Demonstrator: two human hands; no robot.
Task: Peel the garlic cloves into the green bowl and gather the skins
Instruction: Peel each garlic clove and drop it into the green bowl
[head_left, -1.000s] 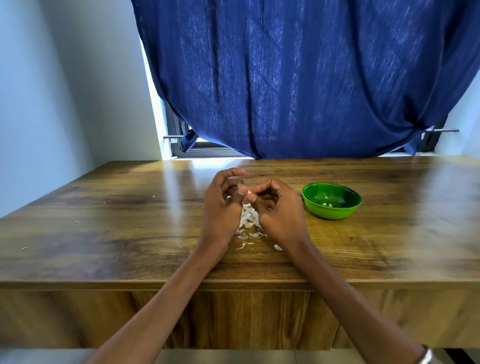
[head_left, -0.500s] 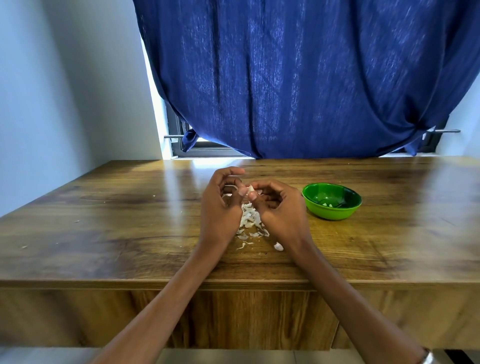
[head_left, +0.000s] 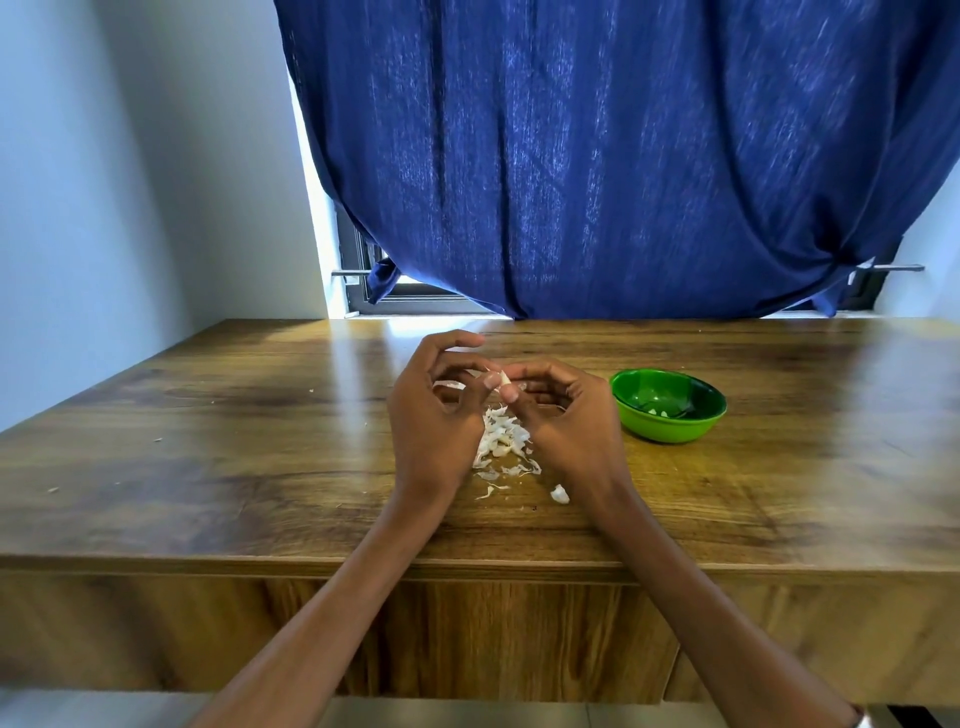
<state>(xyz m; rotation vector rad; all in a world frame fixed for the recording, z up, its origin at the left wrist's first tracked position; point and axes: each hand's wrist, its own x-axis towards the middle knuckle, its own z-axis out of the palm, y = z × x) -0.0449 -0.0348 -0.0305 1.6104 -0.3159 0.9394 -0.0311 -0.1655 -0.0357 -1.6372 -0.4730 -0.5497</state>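
Peeling over skins (head_left: 503, 441).
Both hands, left (head_left: 434, 423) and right (head_left: 566, 421), fingers curled, pinching clove (head_left: 503, 378); bowl (head_left: 667, 423) rightward.

The table (head_left: 260, 441) is glossy grained wood, the green bowl (head_left: 670, 428) shiny plastic, the skins (head_left: 501, 439) papery, the curtain (head_left: 597, 156) matt woven cloth.

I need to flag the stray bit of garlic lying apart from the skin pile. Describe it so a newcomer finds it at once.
Start at the wooden table, then the heap of white skins between the two hands. Just nearer the table's front edge, beside the right hand's wrist, lies the stray piece. Unlike the thin, curled flakes nearby, it is a plump, rounded white chunk lying alone.
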